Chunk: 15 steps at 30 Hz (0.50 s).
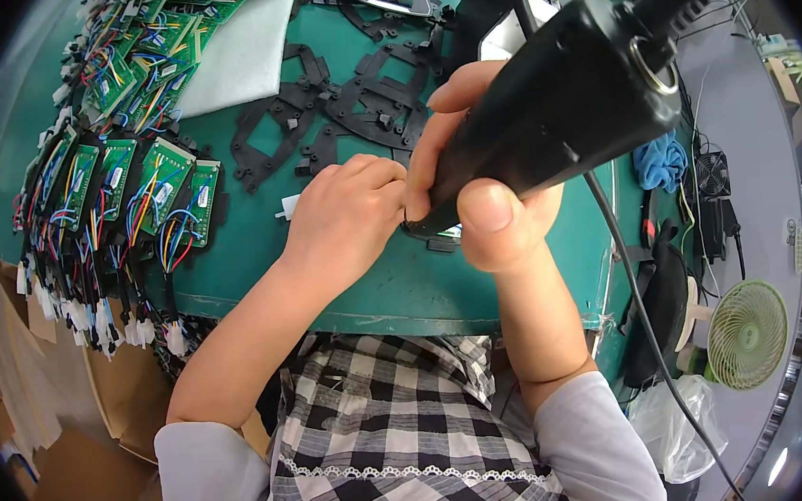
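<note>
My right hand (487, 195) is wrapped round a black electric screwdriver (550, 94), thumb on the near side. The tool slants down to the left, and its cable runs up from the top end. Close beside its lower end is my left hand (345, 212), fingers curled and pressed together. What those fingers hold is hidden. A black plastic part (442, 244) with a bit of green board shows under the screwdriver, mostly covered by my hands. A white connector (288, 207) pokes out by my left hand.
Wired green circuit boards on black frames (129, 193) lie in rows at the left of the green table (386, 299). Behind them are more boards and a white foam sheet (241, 59). Black plastic frames (378, 95) spread across the back. A cable (627, 269) hangs at the right.
</note>
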Each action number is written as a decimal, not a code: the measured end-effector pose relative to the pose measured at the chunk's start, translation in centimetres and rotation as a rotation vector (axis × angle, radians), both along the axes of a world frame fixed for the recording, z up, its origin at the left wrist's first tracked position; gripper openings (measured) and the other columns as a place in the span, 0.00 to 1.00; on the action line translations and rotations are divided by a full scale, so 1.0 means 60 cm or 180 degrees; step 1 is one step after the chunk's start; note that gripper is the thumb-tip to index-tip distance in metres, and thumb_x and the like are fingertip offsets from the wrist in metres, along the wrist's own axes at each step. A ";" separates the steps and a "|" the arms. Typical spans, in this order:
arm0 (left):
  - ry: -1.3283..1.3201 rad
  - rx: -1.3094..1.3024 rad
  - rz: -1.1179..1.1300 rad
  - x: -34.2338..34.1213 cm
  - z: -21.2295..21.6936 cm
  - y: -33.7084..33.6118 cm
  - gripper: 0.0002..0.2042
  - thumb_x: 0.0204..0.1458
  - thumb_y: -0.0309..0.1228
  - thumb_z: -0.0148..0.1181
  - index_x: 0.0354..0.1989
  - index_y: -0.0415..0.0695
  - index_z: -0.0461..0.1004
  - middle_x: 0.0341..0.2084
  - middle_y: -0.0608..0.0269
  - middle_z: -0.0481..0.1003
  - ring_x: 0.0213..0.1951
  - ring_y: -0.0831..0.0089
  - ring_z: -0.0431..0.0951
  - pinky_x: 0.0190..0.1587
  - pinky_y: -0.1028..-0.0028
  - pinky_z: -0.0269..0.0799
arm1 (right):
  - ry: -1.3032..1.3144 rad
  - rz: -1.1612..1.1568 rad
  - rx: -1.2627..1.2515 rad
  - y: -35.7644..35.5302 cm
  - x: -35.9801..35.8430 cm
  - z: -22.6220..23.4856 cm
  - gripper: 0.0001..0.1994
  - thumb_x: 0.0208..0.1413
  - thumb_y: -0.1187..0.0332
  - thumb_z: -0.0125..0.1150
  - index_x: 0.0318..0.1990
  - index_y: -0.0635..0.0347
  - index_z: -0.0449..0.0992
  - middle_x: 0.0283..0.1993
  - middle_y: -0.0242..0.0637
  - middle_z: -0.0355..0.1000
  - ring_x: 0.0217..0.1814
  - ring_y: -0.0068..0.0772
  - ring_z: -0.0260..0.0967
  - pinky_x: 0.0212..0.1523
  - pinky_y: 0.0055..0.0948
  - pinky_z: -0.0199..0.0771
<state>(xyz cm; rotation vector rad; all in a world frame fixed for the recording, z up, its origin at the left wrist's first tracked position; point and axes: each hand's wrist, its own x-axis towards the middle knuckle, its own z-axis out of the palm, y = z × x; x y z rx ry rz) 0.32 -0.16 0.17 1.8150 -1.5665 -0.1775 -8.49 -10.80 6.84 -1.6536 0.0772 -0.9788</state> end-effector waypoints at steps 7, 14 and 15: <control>-0.0420 -0.0127 -0.0079 0.006 -0.006 0.000 0.05 0.42 0.30 0.63 0.28 0.46 0.77 0.33 0.72 0.74 0.42 0.72 0.74 0.41 0.69 0.67 | -0.0123 -0.0262 0.0295 -0.018 -0.012 0.001 0.34 0.53 0.41 0.52 0.49 0.69 0.61 0.20 0.39 0.69 0.14 0.27 0.65 0.16 0.22 0.64; -0.0624 0.0144 -0.0281 -0.032 0.005 -0.004 0.28 0.35 0.40 0.69 0.49 0.48 0.71 0.45 0.69 0.71 0.48 0.72 0.71 0.50 0.69 0.61 | -0.0979 0.0341 0.2003 -0.097 -0.104 0.044 0.31 0.60 0.42 0.42 0.55 0.63 0.66 0.27 0.40 0.65 0.19 0.32 0.59 0.22 0.32 0.59; -0.0614 0.0203 -0.0399 -0.027 0.012 -0.009 0.27 0.35 0.39 0.70 0.48 0.47 0.72 0.44 0.68 0.71 0.47 0.71 0.71 0.50 0.69 0.61 | -0.1046 0.0637 0.2042 -0.104 -0.113 0.041 0.31 0.61 0.43 0.42 0.57 0.64 0.65 0.27 0.40 0.63 0.19 0.31 0.58 0.23 0.31 0.59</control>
